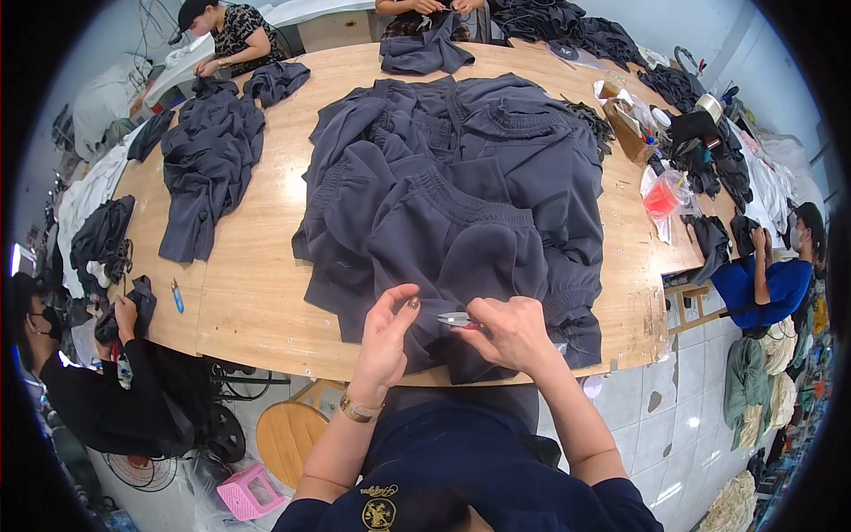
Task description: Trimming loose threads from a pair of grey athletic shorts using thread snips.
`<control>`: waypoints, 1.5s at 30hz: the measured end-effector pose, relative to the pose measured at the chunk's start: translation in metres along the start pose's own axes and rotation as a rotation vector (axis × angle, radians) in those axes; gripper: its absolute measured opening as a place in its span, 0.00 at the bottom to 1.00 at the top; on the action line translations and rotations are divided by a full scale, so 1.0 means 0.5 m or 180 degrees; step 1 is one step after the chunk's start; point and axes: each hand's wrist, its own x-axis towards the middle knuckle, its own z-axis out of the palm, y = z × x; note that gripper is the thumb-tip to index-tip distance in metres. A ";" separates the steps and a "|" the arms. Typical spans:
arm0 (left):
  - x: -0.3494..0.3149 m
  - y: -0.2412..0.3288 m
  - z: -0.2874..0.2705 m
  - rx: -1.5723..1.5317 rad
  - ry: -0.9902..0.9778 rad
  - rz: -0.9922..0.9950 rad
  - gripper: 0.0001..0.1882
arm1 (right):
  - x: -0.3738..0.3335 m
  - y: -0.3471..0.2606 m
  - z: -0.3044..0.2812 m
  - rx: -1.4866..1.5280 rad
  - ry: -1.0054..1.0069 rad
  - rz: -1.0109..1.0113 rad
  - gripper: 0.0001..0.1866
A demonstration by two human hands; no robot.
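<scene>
My right hand (512, 332) grips a pair of thread snips (457, 320) with a red handle, its pointed metal blades directed left. Just left of the blades, my left hand (385, 332) is raised over the cloth with thumb and fingertips drawn close together. Whatever may be between those tips is too small to make out. Below both hands lie dark grey trousers (452, 235) with a gathered elastic waistband, on top of a broad heap of similar trousers (541, 160). The front of the garment reaches the table edge near my body.
Blue-handled snips (177, 297) lie on the wooden table (257, 293) to the left, below another dark garment (213, 160). A red drink cup (663, 197) and an open box (628, 129) stand at the right. Co-workers sit around the table. A round stool (291, 439) is beside me.
</scene>
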 end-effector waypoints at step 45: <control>-0.006 0.022 0.024 0.0660 -0.0456 0.0461 0.17 | 0.000 -0.014 0.052 0.4729 0.0046 0.2180 0.06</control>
